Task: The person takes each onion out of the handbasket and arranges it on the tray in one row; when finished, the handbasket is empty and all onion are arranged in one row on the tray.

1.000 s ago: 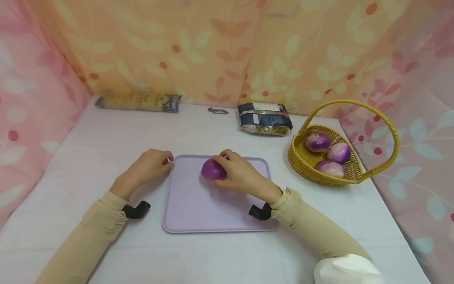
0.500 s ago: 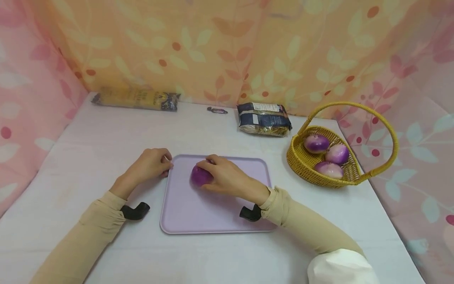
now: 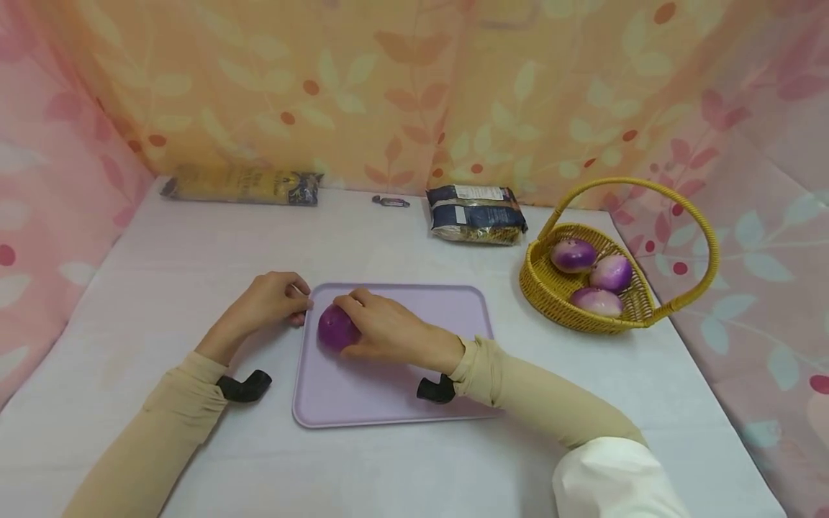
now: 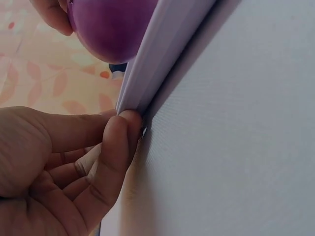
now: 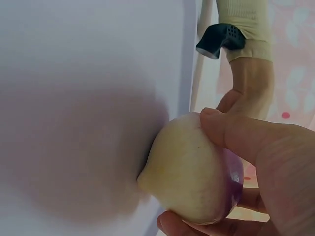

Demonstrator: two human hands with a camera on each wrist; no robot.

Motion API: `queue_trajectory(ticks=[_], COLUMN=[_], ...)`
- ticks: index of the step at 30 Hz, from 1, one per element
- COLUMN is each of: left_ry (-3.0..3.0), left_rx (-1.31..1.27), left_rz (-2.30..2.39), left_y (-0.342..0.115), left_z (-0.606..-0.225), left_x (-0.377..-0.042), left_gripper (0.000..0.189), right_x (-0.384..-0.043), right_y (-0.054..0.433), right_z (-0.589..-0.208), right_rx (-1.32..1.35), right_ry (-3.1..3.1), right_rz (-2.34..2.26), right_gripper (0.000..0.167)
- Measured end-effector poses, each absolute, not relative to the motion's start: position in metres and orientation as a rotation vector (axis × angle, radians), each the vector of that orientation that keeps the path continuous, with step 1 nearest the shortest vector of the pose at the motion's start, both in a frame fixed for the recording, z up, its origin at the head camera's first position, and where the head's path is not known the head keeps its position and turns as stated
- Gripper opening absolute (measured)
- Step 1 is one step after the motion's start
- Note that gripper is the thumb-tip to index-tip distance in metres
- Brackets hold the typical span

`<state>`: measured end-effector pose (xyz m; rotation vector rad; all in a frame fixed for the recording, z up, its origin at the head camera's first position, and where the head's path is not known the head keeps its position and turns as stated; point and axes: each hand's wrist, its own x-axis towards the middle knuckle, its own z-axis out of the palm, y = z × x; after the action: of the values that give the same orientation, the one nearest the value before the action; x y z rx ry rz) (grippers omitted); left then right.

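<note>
Over the lilac tray point(image 3: 350, 399): 1 purple-and-white vegetable point(image 3: 337, 329) gripped

At the tray's left end, inside the rim and toward the far corner, the purple-and-white vegetable is found with its purple crown up and its pale, pointed end down. The point is at the tray surface; full contact cannot be confirmed. The right hand point(image 3: 395, 334), reaching across the tray from its right, is clamped on the vegetable, thumb on the near side and fingers round the far side.

On the tray's left rim, close to the far corner, the left hand point(image 3: 278, 295) pinches the edge between thumb and fingertips, its other fingers curled. The 2 hands are apart from each other, the vegetable between them.

Under the tray is a bench point(image 3: 401, 467) with a white covering. To the tray's right, apart from it, stands a yellow wicker basket point(image 3: 550, 302) with an arched handle; 3 similar vegetables point(image 3: 611, 275) lie in it. Beyond the tray's far edge: 1 navy packet point(image 3: 476, 216) toward the right, 1 small wrapped item point(image 3: 391, 201) near the middle, and 1 long yellow packet point(image 3: 239, 185) to the left. Floral fabric point(image 3: 388, 86) hangs behind these. Both beige sleeves point(image 3: 188, 396) bear black fittings point(image 3: 245, 386) at the wrist.
</note>
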<state>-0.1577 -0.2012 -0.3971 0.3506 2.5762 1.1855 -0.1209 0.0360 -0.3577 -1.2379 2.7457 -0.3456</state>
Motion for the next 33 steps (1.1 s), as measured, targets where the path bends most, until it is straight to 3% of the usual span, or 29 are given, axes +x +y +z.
queue_trajectory(ticks=[14,20,25,33], left_ry=[2.582,2.581,2.556,2.551], left_rx=[0.337,0.338,0.337,0.344], left_rz=[1.164,1.168,1.174,1.155], left_y=[-0.199,-0.202,-0.203,-0.206], left_z=[-0.397,-0.401,-0.406,-0.400], left_x=[-0.154,-0.155,-0.157,-0.157], left_gripper=[0.027,0.028,0.028,0.028], right_x=[-0.113,-0.114,-0.124,-0.146], right_y=[0.019,0.030,0.090,0.252], right_z=[-0.363,-0.360,-0.346,-0.316], right_rx=[-1.287,-1.198,-0.978,-0.424], right_ry=[2.746,2.769,2.862,3.283], right_rz=[-0.280,-0.306,-0.396,-0.286], right_gripper=[0.072,0.088,0.081,0.057])
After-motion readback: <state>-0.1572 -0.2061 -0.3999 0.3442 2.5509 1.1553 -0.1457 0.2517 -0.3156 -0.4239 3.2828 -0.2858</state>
